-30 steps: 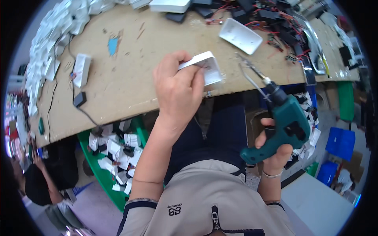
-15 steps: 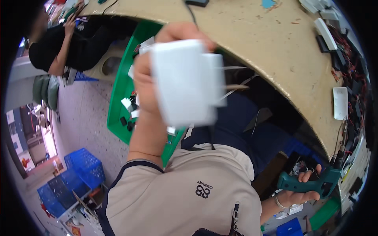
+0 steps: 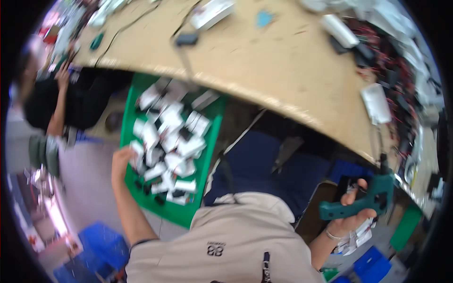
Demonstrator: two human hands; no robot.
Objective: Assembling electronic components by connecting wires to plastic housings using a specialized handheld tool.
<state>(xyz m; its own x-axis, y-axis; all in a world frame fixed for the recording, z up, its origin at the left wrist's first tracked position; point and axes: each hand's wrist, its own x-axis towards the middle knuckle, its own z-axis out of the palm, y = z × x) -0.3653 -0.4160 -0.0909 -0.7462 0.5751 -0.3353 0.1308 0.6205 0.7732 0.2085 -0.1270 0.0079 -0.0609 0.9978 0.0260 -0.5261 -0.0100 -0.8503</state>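
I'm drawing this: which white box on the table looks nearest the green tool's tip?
The white box on the right side of the table, just at the tip of the green tool. The top-middle box and upper-right box look farther away.

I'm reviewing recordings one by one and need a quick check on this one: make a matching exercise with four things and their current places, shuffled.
Things
1. left hand
2. green pistol-grip tool
3. white cases
4. small blue patch

Places
A. heaped inside the green bin
B. on the tabletop
C. at the bin's left side
D. in the right hand

Pairs: 1-C, 2-D, 3-A, 4-B
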